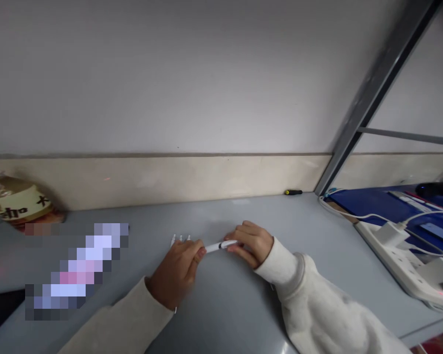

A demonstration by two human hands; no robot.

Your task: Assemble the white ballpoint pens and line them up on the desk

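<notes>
Gray table (229, 305) under a power strip (406, 268). Left of the strip, a white pen (212, 248) points sideways: the left hand (179, 269) pinches one end; the right hand (254, 243), nearer the strip, pinches the other.

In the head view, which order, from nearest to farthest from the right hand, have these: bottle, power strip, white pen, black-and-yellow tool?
1. White pen: held in the right hand.
2. Black-and-yellow tool: beyond the hand, slightly right.
3. Power strip: farther right.
4. Bottle: far left.
</notes>
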